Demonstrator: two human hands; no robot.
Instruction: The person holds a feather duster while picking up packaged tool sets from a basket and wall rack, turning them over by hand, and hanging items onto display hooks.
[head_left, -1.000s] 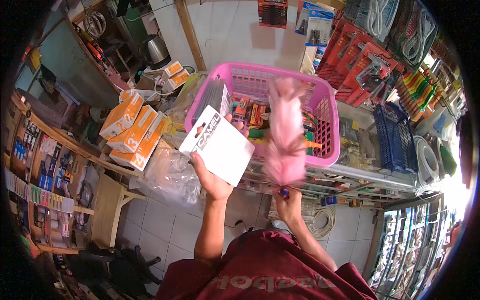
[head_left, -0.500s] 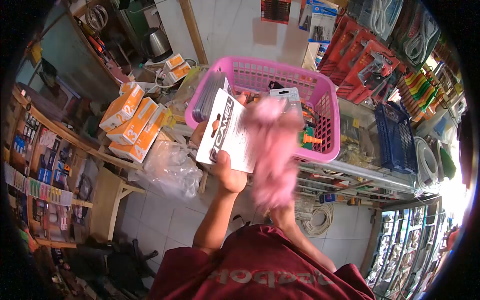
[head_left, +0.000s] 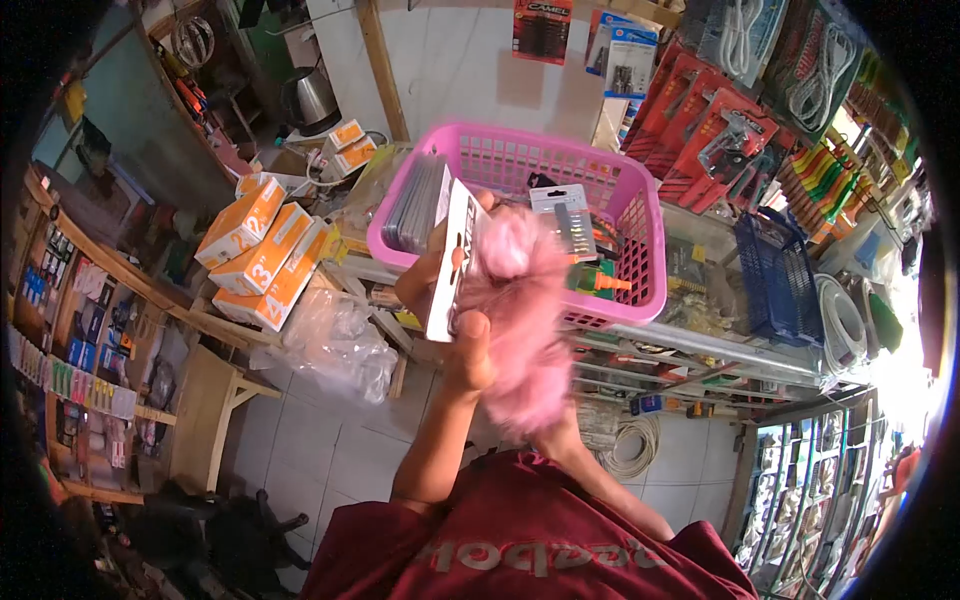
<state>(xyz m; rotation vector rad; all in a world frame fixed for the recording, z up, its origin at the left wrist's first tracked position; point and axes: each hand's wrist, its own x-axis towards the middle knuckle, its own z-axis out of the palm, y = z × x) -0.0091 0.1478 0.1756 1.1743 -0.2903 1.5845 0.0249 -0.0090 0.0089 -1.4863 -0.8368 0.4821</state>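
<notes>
Tilted flat white card [head_left: 446,296], clasped in left hand [head_left: 470,362], nearer edge-on, brushing it with fluffy pink duster [head_left: 525,320] gripped in right hand [head_left: 557,430].

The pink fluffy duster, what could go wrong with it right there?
The pink duster is blurred right by the white card, so it might knock the card from the left hand. Its fluff could perhaps snag on the pack in the pink basket. That basket sits near the front edge of the counter, so a hard bump might tip it.

Fluffy pink duster [head_left: 522,325], blurred, just beside steeply tilted white card [head_left: 448,282].
</notes>
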